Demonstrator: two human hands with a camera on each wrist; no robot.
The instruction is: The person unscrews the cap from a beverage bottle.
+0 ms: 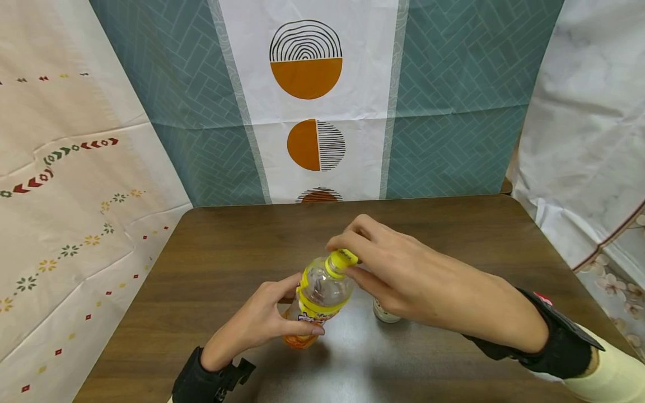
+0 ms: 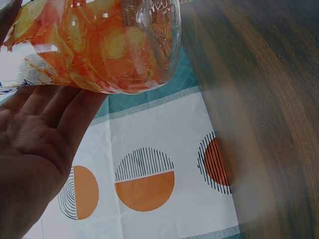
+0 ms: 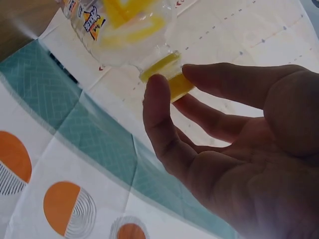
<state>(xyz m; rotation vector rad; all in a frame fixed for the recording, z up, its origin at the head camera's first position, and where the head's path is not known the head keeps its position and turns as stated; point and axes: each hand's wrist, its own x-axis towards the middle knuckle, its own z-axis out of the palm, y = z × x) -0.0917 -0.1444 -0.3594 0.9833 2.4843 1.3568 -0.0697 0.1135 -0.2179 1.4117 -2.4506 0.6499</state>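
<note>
A clear plastic bottle (image 1: 325,288) with a yellow and orange label leans to the right above the table. My left hand (image 1: 257,319) grips it round the label, thumb on the near side. In the left wrist view the orange lower part of the bottle (image 2: 109,47) lies above the palm. My right hand (image 1: 408,274) pinches the yellow cap (image 1: 345,258) between thumb and fingers at the mouth. A yellow ring (image 3: 160,67) circles the neck below the cap in the right wrist view. Whether the cap is still threaded on, I cannot tell.
A small pale container (image 1: 386,313) stands on the brown wooden table (image 1: 242,240), mostly hidden behind my right hand. A patterned teal and white cloth (image 1: 353,101) hangs beyond the far edge. Light cloths hang at the left and right sides.
</note>
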